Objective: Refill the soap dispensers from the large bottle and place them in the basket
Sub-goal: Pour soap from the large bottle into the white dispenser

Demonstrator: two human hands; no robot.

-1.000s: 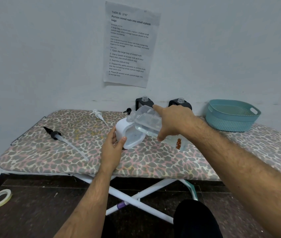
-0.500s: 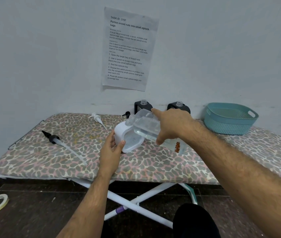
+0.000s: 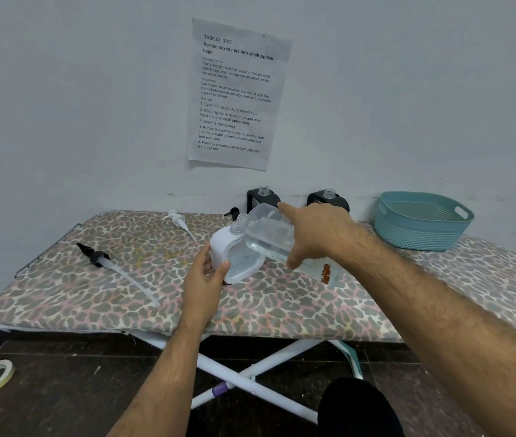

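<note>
Large bottle [image 3: 269, 234], clear, centre of frame, tipped neck-down to the left, its mouth right at the open neck of the white dispenser [image 3: 234, 257]. My right hand [image 3: 316, 234] wraps the bottle body, fingers over the top and thumb underneath, so that grip is closed around it. My left hand [image 3: 204, 279] cups the white dispenser's near side, thumb on its front edge, steadying it on the ironing board [image 3: 92, 288].

Looks like mid-pour into the first dispenser. To do it well: keep the two necks lined up, tilt slowly so the flow stays thin, hold the dispenser firm so it doesn't slide on the fabric cover, and watch the level through the translucent front. Stop before the neck floods, since the pump tube will displace liquid.

Two black dispensers [image 3: 263, 198] [image 3: 329, 200] stand uncapped at the back by the wall, upper centre; they probably come next. The white pump [image 3: 179, 220] lies left of centre and the black pump [image 3: 99, 258] further left, both flat on the board. A second black pump top [image 3: 233, 213] sits just behind the bottle neck. The teal basket [image 3: 420, 220] waits at right, well apart from the pouring.
</note>
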